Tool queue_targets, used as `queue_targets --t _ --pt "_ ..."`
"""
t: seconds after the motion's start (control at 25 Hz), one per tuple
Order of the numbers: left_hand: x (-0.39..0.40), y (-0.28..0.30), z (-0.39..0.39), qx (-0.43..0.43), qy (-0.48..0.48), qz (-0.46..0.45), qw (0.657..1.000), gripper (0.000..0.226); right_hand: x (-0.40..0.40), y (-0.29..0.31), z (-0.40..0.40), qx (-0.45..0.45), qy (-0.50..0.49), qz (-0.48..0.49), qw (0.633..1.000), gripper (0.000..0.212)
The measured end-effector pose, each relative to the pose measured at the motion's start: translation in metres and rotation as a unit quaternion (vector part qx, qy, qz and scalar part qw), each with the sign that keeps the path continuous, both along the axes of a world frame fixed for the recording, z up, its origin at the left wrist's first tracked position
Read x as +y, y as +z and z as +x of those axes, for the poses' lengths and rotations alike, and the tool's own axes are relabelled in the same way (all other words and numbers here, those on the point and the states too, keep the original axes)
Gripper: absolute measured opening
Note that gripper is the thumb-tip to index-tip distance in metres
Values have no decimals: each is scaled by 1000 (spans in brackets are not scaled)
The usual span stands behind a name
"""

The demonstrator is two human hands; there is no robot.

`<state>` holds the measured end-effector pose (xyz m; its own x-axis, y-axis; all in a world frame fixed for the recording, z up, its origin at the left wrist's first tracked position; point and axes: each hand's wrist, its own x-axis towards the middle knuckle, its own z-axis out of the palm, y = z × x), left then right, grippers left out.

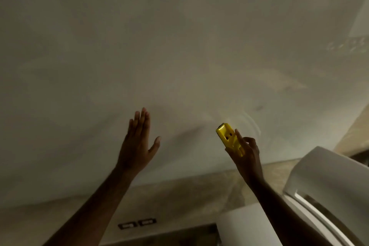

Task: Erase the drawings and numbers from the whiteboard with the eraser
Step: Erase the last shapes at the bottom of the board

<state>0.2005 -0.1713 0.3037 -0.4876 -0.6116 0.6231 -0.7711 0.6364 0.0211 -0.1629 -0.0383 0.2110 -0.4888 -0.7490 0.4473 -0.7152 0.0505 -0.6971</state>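
Observation:
A wide whiteboard fills most of the view and looks dim, with faint smears across it. A small dark mark shows on it above and right of the eraser. Faint pale marks sit near its right edge. My right hand holds a yellow eraser by its lower end, close to the board; contact cannot be told. My left hand is raised with fingers straight and thumb apart, holding nothing, near the board's lower middle.
Below the board runs a beige wall strip with a dark double socket. A white chair or appliance stands at the lower right beside my right forearm. A white rounded object sits under it.

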Motion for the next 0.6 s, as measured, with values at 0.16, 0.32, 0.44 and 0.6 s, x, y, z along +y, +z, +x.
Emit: queue_targets --t 0.16,0.32,0.44,0.6 --pt "13 -55 -20 -43 -10 77 996 87 51 -85 -2 57 -5 154 986 86" --pt "20 -94 -31 -85 -10 119 989 87 105 -153 -2 22 -12 271 962 84" --pt "23 -115 -30 -106 -7 135 985 87 136 -192 0 -25 -34 364 930 81" --pt "20 -136 -24 -111 -11 154 982 87 160 -224 8 -69 -55 450 889 78"
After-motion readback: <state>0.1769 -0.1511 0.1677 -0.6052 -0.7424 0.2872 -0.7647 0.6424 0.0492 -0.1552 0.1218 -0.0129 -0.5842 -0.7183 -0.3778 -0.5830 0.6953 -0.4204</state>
